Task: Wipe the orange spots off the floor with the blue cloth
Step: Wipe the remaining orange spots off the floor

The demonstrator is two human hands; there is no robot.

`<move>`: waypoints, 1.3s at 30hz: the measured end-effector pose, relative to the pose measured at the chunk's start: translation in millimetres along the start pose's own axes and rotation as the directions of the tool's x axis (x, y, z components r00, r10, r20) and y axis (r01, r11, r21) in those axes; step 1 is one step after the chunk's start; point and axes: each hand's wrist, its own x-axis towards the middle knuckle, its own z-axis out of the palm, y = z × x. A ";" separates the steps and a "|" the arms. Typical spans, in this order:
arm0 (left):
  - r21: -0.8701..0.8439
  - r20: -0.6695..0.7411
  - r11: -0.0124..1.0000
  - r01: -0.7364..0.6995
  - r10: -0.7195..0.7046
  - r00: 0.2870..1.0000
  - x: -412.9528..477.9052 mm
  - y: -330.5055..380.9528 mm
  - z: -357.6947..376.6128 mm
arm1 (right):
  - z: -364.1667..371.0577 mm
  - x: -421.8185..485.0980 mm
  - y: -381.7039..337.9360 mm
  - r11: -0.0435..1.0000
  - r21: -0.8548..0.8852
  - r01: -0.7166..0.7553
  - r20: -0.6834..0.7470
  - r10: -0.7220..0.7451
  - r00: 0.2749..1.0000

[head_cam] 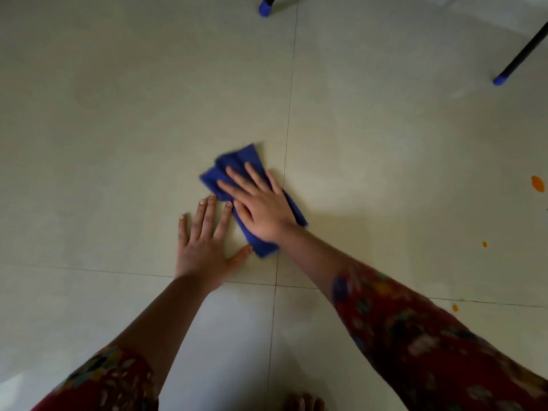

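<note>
Pale floor tiles fill the view. On them lies the blue cloth, folded, just left of a tile joint. Right hand presses flat on the cloth with straight fingers. Left hand rests flat on the floor, its thumb touching the cloth. Three orange spots lie far right of the cloth. Two chair legs with blue caps stand beyond the cloth.

The floor lies open to the left and far side of the blue cloth, and also to the right, up to the orange spots. Just left of the cloth, the left hand lies flat and closes that side. A black leg stands far in the middle, a second leg far right. Toes show at the near edge.
</note>
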 end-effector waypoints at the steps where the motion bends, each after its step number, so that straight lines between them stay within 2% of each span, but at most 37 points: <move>1: 0.005 -0.005 1.000 -0.028 0.028 1.000 -1.7 -2.3 -1.1 | 1.5 -29.2 5.8 1.000 0.001 0.028 -0.006 -0.028 1.000; 3: 0.021 -0.023 0.998 -0.064 0.064 0.998 -9.5 -11.7 -4.1 | 4.3 -83.1 41.8 1.000 -0.008 -0.021 -0.019 0.021 1.000; 5: 0.012 -0.045 0.999 -0.047 0.047 0.998 -25.8 -21.7 -5.7 | 3.0 -120.9 90.9 0.977 -0.023 -0.212 -0.017 0.212 0.977; 6: 0.004 -0.058 1.000 -0.030 0.030 0.998 -34.9 -25.1 -4.5 | 0.4 -127.4 110.5 0.938 -0.020 -0.347 -0.011 0.347 0.938; 8: -0.006 -0.073 1.000 0.003 -0.003 0.997 -50.4 -27.9 -0.8 | -3.4 -112.2 120.3 0.811 0.003 -0.584 -0.007 0.584 0.811; 9: -0.011 -0.068 1.000 0.015 -0.016 0.998 -54.1 -27.5 0.9 | -4.5 -95.3 110.6 0.757 0.025 -0.653 -0.015 0.653 0.757; 10: -0.021 -0.061 0.999 0.025 -0.026 0.998 -58.1 -25.1 1.4 | -4.3 -81.2 93.4 0.737 0.037 -0.675 -0.014 0.675 0.737; 11: -0.042 -0.058 0.998 0.036 -0.038 0.998 -59.9 -21.9 1.3 | -2.4 -69.9 73.6 0.761 0.032 -0.648 -0.002 0.648 0.762; 12: -0.064 -0.057 0.997 0.042 -0.046 0.997 -61.0 -18.2 0.3 | 2.1 -65.5 51.2 0.816 0.026 -0.577 -0.004 0.577 0.816; 15: -0.127 -0.053 0.991 0.041 -0.048 0.997 -62.0 -6.9 -3.2 | 15.5 -104.0 -15.9 0.972 0.022 -0.234 -0.009 0.235 0.972; 17: -0.133 -0.052 0.991 0.000 -0.007 0.999 -62.7 -1.2 -5.3 | 18.2 -156.8 -24.8 0.996 0.006 -0.087 0.030 0.087 0.996; 19: -0.131 -0.055 0.991 -0.026 0.019 0.998 -60.5 -0.7 -7.9 | 18.0 -197.1 7.8 0.992 0.004 -0.122 0.004 0.122 0.992; 21: -0.127 -0.043 0.992 -0.025 0.020 0.999 -62.2 0.4 -7.0 | 16.0 -221.5 52.7 0.939 -0.033 -0.343 -0.023 0.342 0.939; 24: -0.133 -0.053 0.991 -0.014 0.007 0.999 -66.1 1.4 -4.0 | 9.1 -201.6 86.5 0.739 0.032 -0.673 -0.034 0.674 0.738; 25: -0.142 -0.055 0.990 -0.015 0.007 0.998 -68.0 1.5 -2.2 | 7.9 -184.7 84.0 0.673 0.065 -0.737 -0.043 0.740 0.671; 26: -0.146 -0.055 0.989 -0.015 0.007 0.998 -68.8 1.2 -1.8 | 6.7 -165.0 76.7 0.637 0.093 -0.765 -0.042 0.770 0.637; 27: -0.151 -0.051 0.988 -0.018 0.011 0.999 -70.6 1.9 -1.2 | 6.9 -149.8 64.7 0.648 0.098 -0.755 -0.035 0.761 0.648; 28: -0.153 -0.048 0.988 -0.025 0.018 0.999 -72.3 2.9 -1.4 | 9.5 -141.4 48.0 0.706 0.085 -0.703 -0.044 0.708 0.705; 30: -0.167 -0.044 0.985 -0.040 0.033 0.999 -72.6 4.1 -4.6 | 15.9 -149.8 7.3 0.884 0.035 -0.467 -0.030 0.468 0.883; 31: -0.175 -0.041 0.983 -0.051 0.044 0.998 -70.7 5.1 -7.4 | 16.6 -168.0 -7.5 0.945 0.019 -0.326 0.005 0.326 0.945; 32: -0.176 -0.035 0.982 -0.062 0.057 0.998 -69.2 6.1 -9.1 | 17.4 -189.5 -9.6 0.974 0.015 -0.227 0.036 0.226 0.973; 33: -0.173 -0.027 0.982 -0.074 0.070 0.997 -67.7 6.7 -10.3 | 19.9 -209.6 -0.4 0.979 0.022 -0.201 0.035 0.200 0.979; 34: -0.173 -0.020 0.981 -0.084 0.082 0.996 -66.4 7.8 -10.9 | 22.0 -225.6 15.1 0.960 0.032 -0.277 0.009 0.277 0.961; 35: -0.181 -0.012 0.980 -0.087 0.087 0.996 -67.3 6.8 -12.2 | 23.1 -236.4 31.3 0.895 0.046 -0.443 -0.024 0.445 0.895; 37: -0.220 0.015 0.972 -0.078 0.083 0.996 -73.8 9.5 -14.7 | 18.7 -243.8 56.6 0.652 0.092 -0.753 -0.026 0.757 0.653; 38: -0.250 0.024 0.965 -0.073 0.082 0.996 -77.4 10.8 -16.3 | 17.6 -240.1 59.5 0.562 0.115 -0.819 -0.014 0.826 0.564; 39: -0.285 0.032 0.956 -0.071 0.084 0.996 -79.5 12.1 -19.3 | 17.7 -232.5 55.2 0.513 0.132 -0.848 -0.011 0.857 0.516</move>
